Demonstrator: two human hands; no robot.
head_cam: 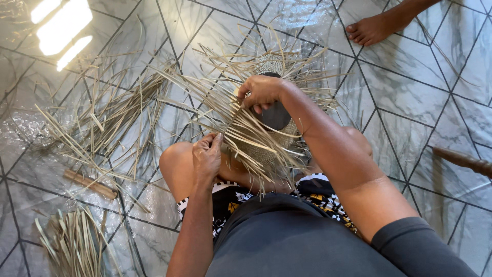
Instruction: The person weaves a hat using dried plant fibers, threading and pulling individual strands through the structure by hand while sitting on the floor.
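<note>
On the tiled floor: a person sat with knees bent, and a half-woven straw piece [266,138] rested on the lap between the knees.
Woven piece: its tight pale weave showed at the lower part, around a dark rounded form [275,115]; long loose straw strips [215,102] fanned out from it to the left, upward and downward.
Right hand [261,92]: it lay on top of the woven piece, fingers curled down and closed on a few strips at the upper edge of the dark form.
Left hand [206,156]: it sat just left of the weave, above the left knee, with fingers bent and pinched shut on the near ends of some strips.
Between the hands: one strand ran slanting from the right hand down toward the left hand.
Clothing: a dark top filled the lower middle of the view, and patterned black, white and yellow cloth [323,197] showed under the weave.
Left of the knees: a scatter of loose dry straw [107,118] lay over the grey marbled tiles [410,92], well apart from the hands.
Lower left corner: a bundle of straw [72,243] lay near a short wooden stick [89,183].
Top right: another person's bare foot [371,28] stood on the tiles.
Right edge: a brown wooden rod [464,160] reached in from the side.
</note>
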